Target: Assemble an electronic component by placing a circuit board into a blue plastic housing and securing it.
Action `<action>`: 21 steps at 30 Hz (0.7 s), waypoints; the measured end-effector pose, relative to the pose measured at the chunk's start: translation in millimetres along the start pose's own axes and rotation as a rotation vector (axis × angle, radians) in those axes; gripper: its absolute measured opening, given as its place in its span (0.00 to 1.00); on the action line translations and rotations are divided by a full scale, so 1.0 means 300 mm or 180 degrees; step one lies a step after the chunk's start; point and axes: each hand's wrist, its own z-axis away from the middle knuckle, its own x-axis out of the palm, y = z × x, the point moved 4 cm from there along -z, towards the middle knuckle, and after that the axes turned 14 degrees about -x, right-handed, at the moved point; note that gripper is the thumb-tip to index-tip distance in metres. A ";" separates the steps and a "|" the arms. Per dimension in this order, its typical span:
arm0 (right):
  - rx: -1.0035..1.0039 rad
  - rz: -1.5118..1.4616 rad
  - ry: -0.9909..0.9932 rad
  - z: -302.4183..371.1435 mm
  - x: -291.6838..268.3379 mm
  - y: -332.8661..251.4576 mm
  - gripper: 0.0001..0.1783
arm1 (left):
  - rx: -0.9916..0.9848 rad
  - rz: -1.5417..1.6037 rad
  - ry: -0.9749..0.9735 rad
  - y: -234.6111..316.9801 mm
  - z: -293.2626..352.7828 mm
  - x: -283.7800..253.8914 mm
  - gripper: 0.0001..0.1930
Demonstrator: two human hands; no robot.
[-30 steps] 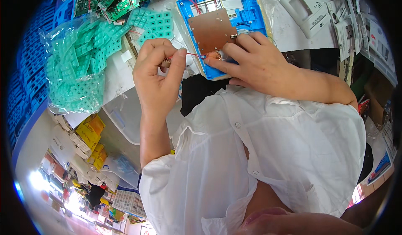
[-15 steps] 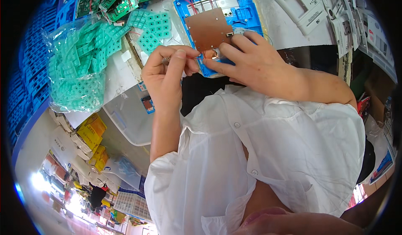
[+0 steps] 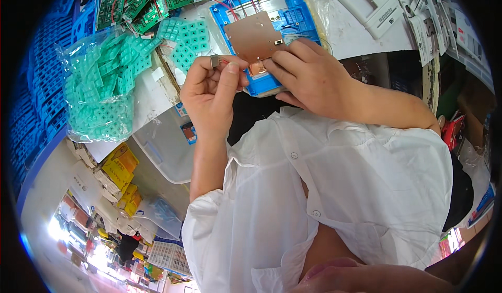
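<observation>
A blue plastic casing [image 3: 308,18] lies in front of me on the table, with a brown circuit board [image 3: 252,36] set across it. My left hand [image 3: 212,86] is closed in a pinch on thin red wires [image 3: 224,61] at the casing's near left corner. A small metal part [image 3: 214,61] shows by its index finger. My right hand [image 3: 319,76] bends over the casing's near right side, fingertips at the board's lower edge and thumb by the near rim. Between the hands a copper-coloured piece [image 3: 257,69] shows inside the casing.
Left of the casing lie green rubber keypads [image 3: 191,36] and a clear bag [image 3: 99,92] full of them. Green circuit boards [image 3: 151,3] are heaped behind. White plastic panels [image 3: 366,5] lie at the far right. A clear bin [image 3: 164,152] stands below the table edge.
My right index finger has drawn back from the near corner and curled toward the board. The metal part now shows at my left fingers. The casing appears shifted slightly left.
</observation>
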 end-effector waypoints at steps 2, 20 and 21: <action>-0.0094 0.0136 0.0028 0.004 0.001 -0.001 0.39 | -0.0005 -0.0059 0.0010 -0.001 0.004 -0.004 0.03; 0.0014 -0.0376 0.1152 -0.008 -0.203 0.085 0.22 | 0.0345 -0.1100 -0.0276 0.020 -0.006 0.064 0.06; 0.0009 -0.0525 0.1161 -0.003 -0.197 0.089 0.20 | 0.0450 -0.1499 -0.0376 0.027 -0.007 0.085 0.06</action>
